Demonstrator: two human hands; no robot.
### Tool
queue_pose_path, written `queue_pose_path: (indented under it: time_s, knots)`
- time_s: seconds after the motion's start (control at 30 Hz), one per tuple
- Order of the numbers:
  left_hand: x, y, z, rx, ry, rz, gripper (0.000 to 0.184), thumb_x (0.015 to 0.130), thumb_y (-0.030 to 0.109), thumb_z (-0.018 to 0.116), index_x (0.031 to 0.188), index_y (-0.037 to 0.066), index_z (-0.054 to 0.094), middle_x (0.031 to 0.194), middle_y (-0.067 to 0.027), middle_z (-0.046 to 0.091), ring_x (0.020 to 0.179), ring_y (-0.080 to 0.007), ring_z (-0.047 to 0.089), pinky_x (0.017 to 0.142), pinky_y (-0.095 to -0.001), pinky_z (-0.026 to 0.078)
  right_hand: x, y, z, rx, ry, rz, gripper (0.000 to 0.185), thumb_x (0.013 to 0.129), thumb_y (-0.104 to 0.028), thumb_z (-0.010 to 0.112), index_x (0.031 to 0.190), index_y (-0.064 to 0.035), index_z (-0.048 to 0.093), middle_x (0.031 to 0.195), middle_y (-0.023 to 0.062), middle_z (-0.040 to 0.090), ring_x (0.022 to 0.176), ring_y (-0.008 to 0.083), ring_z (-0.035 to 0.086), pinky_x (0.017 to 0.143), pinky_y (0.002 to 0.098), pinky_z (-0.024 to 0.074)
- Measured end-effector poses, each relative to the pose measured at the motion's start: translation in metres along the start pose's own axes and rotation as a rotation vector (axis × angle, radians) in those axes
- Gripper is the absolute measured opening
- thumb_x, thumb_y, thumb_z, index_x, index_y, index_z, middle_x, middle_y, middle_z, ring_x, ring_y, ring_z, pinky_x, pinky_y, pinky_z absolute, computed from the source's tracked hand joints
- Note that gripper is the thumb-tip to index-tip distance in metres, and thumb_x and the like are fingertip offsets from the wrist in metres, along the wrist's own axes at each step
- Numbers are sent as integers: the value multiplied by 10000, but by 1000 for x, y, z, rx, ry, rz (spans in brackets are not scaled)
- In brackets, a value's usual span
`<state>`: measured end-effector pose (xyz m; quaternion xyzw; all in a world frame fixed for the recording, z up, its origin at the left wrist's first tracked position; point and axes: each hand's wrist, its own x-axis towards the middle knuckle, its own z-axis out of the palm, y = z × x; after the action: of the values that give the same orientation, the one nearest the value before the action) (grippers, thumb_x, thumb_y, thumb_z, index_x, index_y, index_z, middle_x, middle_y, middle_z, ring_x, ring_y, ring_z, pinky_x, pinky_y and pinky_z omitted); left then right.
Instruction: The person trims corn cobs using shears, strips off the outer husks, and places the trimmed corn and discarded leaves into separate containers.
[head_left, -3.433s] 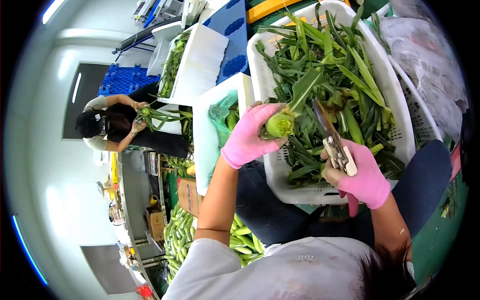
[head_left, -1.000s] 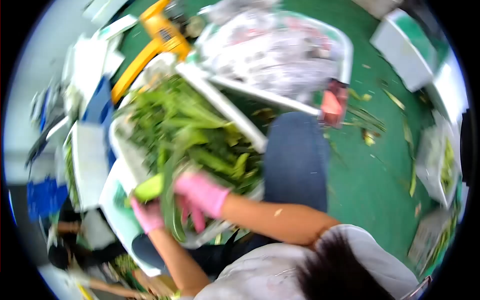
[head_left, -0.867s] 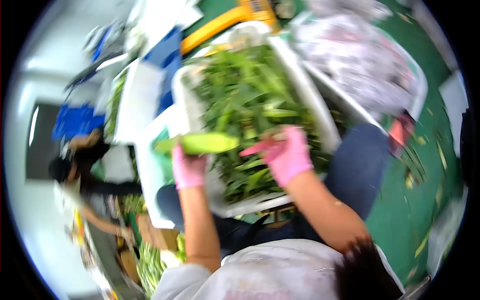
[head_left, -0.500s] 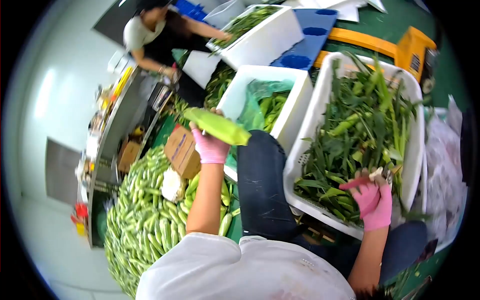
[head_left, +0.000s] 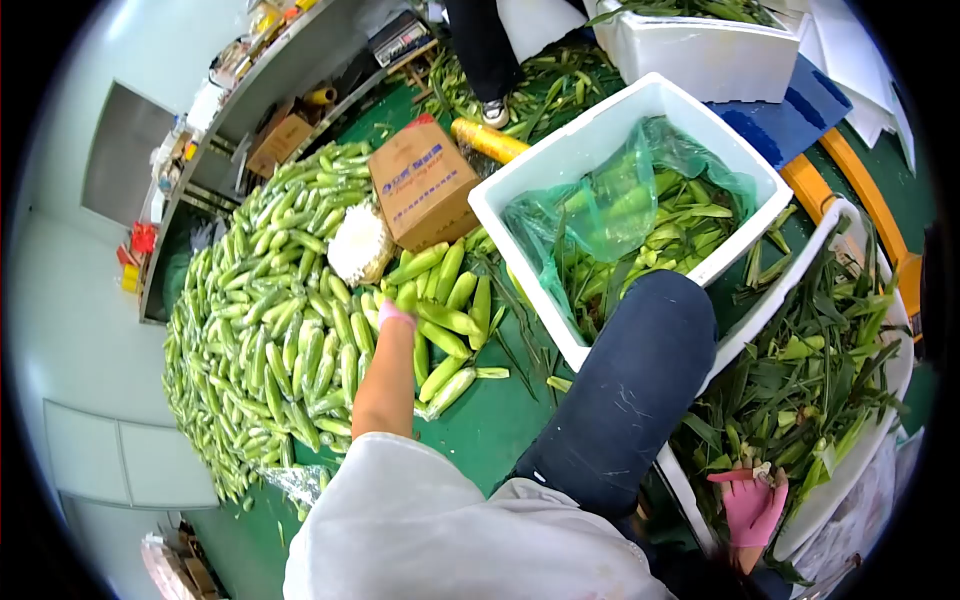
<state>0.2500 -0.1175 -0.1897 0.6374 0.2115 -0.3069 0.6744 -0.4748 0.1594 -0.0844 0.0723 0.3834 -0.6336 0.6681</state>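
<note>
My left hand (head_left: 396, 311), in a pink glove, is reached out to the ears of corn (head_left: 447, 318) in green husks beside the large pile. A green ear lies right at its fingertips; its fingers are hidden, so I cannot tell whether it grips that ear. My right hand (head_left: 752, 505), also gloved in pink, is palm up over the near end of a white basket (head_left: 683, 492) of husks and leaves (head_left: 790, 385). Across its curled fingers lies a small red-handled tool (head_left: 735, 477) with a pale end, its exact kind unclear.
A white foam box (head_left: 545, 298) lined with green netting holds husks, by my knee (head_left: 650, 350). A cardboard box (head_left: 425, 185) and a white bundle (head_left: 360, 245) stand against the corn pile (head_left: 290, 300). Another person's leg (head_left: 482, 50) and a second foam box (head_left: 700, 60) are beyond.
My left hand has moved from above the foam box, where it held an ear of corn, out to the pile. The view has swung left. My right hand still holds the red-handled tool.
</note>
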Motion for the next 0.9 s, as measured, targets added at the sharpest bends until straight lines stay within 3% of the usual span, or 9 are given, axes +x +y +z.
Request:
queue_pose_path:
  time_s: [0.07, 0.2, 0.3, 0.37, 0.5, 0.57, 0.7, 0.8, 0.9]
  knots:
    - [-37, -21, 45, 8, -125, 419, 300, 940, 242, 572, 1211, 119, 611, 1059, -80, 666, 832, -222, 638, 691, -390, 534, 5, 1, -4, -5, 51, -2, 440, 953, -450, 622, 1195, -82, 616, 1227, 66, 646, 1168, 250, 567, 1052, 476, 418]
    - [-196, -108, 125, 927, -1411, 974, 234, 829, 63, 560, 975, 30, 739, 927, -114, 712, 842, -202, 678, 772, -306, 541, 6, 5, -11, -24, 175, 16, 524, 924, -515, 637, 1224, -86, 602, 1268, 80, 616, 1213, 265, 531, 1044, 479, 414]
    - [-242, -214, 171, 2172, -1762, 890, 366, 841, 188, 564, 1141, 111, 759, 1135, -162, 738, 1056, -240, 697, 931, -373, 526, 4, 13, -22, -39, 203, 38, 548, 915, -540, 634, 1248, -105, 599, 1267, 87, 609, 1210, 279, 535, 1018, 478, 421]
    - [-204, -268, 206, 2829, -1388, 1363, 449, 863, 196, 559, 1282, 102, 690, 1241, -169, 703, 1100, -301, 688, 954, -431, 517, -1, 17, -22, -35, 202, 64, 550, 913, -551, 628, 1234, -104, 610, 1248, 77, 622, 1210, 287, 537, 1021, 482, 420]
    - [-172, -176, 304, 2531, -456, 1991, 571, 884, 395, 622, 1390, 131, 607, 1405, -132, 601, 1322, -302, 528, 1071, -565, 393, -21, 22, -36, -35, 295, 2, 549, 914, -559, 619, 1224, -106, 611, 1227, 69, 632, 1202, 294, 536, 1025, 487, 414]
    - [-172, -76, 315, 2163, -396, 1804, 840, 852, 568, 654, 1541, 155, 409, 1580, -152, 403, 1468, -316, 367, 1135, -573, 335, -24, 22, -53, -17, 208, -42, 546, 920, -550, 616, 1238, -107, 595, 1248, 66, 618, 1211, 282, 529, 1058, 470, 392]
    - [-60, 0, 334, 904, -220, 1231, 455, 911, 338, 593, 1294, 93, 587, 1307, -127, 586, 1197, -288, 531, 1016, -475, 419, -15, 18, -59, 32, 231, -146, 573, 937, -535, 600, 1340, -131, 547, 1400, 47, 538, 1326, 251, 463, 1093, 510, 376]
    - [-124, -13, 349, 305, -554, 1492, 254, 927, 160, 590, 1113, 17, 689, 1080, -127, 706, 971, -255, 646, 912, -397, 505, -11, 26, -13, -47, -8, -148, 649, 933, -533, 589, 1438, -137, 488, 1511, 67, 460, 1393, 268, 404, 1116, 597, 321]
    - [-203, -134, 350, 614, -1338, 1594, 189, 914, 88, 559, 982, 78, 735, 889, -146, 719, 826, -288, 692, 814, -376, 547, -6, 25, 4, -39, -79, -28, 693, 903, -456, 640, 1494, -148, 450, 1587, 56, 392, 1460, 254, 333, 1141, 591, 309]
